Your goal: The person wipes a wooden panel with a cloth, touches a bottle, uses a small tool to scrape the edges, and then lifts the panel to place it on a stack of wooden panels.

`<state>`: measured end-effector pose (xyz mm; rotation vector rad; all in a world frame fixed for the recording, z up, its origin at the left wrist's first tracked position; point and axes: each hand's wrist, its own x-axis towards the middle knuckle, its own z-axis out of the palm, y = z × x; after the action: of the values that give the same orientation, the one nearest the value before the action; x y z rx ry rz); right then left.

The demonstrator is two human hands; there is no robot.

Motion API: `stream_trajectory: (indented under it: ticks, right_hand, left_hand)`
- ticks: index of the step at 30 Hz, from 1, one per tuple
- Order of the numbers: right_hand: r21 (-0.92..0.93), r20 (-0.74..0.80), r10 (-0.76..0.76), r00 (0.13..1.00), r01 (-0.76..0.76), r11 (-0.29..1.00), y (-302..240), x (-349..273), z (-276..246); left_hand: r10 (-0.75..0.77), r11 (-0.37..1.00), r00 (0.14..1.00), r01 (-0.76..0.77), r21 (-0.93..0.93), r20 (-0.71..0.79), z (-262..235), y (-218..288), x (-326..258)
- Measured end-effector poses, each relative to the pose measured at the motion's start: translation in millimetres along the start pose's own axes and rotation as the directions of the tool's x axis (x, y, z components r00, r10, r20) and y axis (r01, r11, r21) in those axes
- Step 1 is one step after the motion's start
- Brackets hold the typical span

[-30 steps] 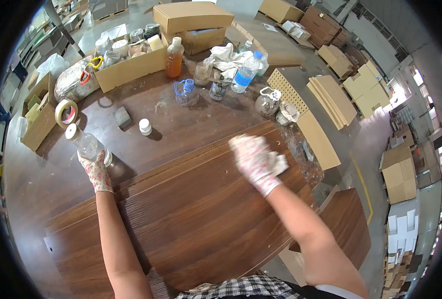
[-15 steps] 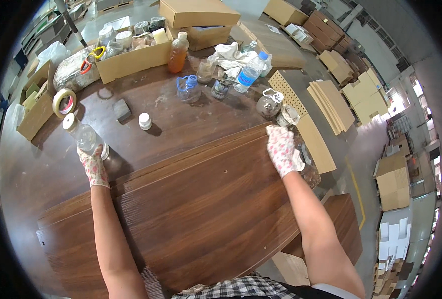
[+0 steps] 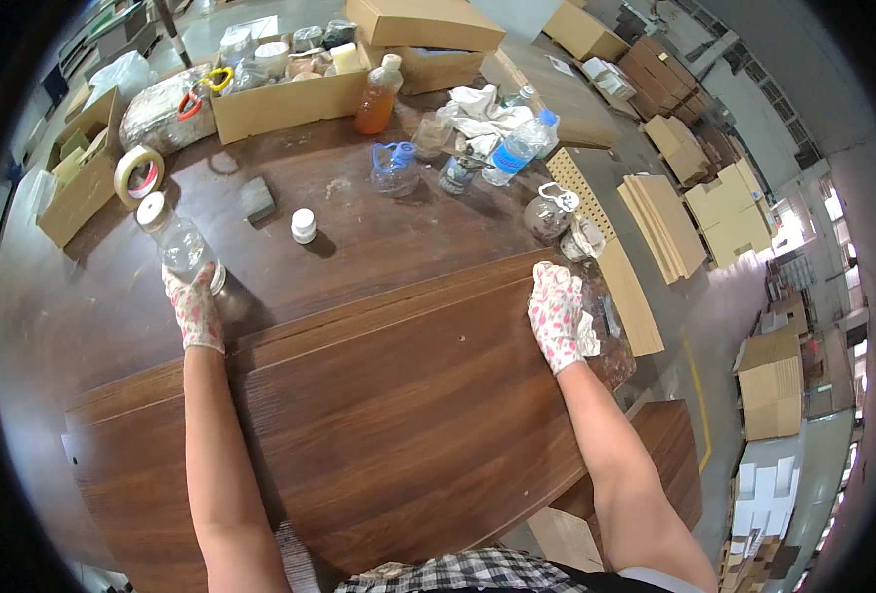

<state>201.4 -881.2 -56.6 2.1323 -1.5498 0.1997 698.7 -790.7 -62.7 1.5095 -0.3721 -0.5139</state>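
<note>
My left hand [image 3: 196, 308], in a white glove with pink spots, is wrapped round the lower part of a clear bottle [image 3: 183, 243] with a white lid. The bottle leans up and left over the dark brown table [image 3: 250, 252]. My right hand [image 3: 557, 314], gloved alike, rests with bent fingers at the far right corner of a dark wood-grain board [image 3: 408, 405]. A white crumpled scrap [image 3: 587, 336] shows beside its palm; whether the hand holds it is hidden. Right of my left hand stand a small white-capped bottle [image 3: 304, 226] and a grey block [image 3: 256, 200].
At the back are an open carton [image 3: 290, 107] of jars, a bottle of orange liquid [image 3: 379, 96], a blue-handled jug [image 3: 394, 173], a water bottle [image 3: 520, 148] and a white rag [image 3: 482, 111]. Tape [image 3: 139, 176] stands far left. A lidded jar [image 3: 551, 211] stands beyond my right hand.
My left hand and the clear bottle have moved slightly away from me. My right hand has slid a little nearer along the board's right edge. The whole view has shifted slightly.
</note>
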Motion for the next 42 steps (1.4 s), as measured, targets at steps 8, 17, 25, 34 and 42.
stream_trajectory:
  ticks: [8, 17, 25, 34, 42]
  right_hand:
    - [-0.176, 0.048, -0.09, 0.995, 0.097, 0.98, -13.1, 1.1, -28.0]
    - [0.257, 0.027, -0.386, 0.922, 0.366, 0.894, -160.0, 7.8, -95.2]
    - [-0.182, 0.131, -0.211, 0.969, 0.233, 0.955, -87.0, -4.1, -58.9]
    - [0.155, 0.167, 0.281, 0.945, -0.306, 0.939, 37.0, 19.0, -19.3]
    - [-0.071, 0.038, -0.226, 0.973, 0.228, 0.971, -107.4, -6.6, -72.4]
  left_hand:
    - [-0.062, 0.998, 0.998, 0.062, -0.014, -0.01, 13.6, 17.1, -14.4]
    - [-0.097, 0.973, 0.993, 0.081, -0.214, -0.068, -13.0, -5.1, 8.2]
    - [-0.126, 0.968, 0.992, 0.118, -0.22, -0.023, 2.9, 5.0, -5.0]
    - [-0.114, 0.958, 0.993, 0.111, -0.263, 0.003, 0.5, 3.7, -6.1]
    - [-0.036, 0.991, 0.998, 0.029, -0.131, -0.055, 3.6, 9.6, -1.3]
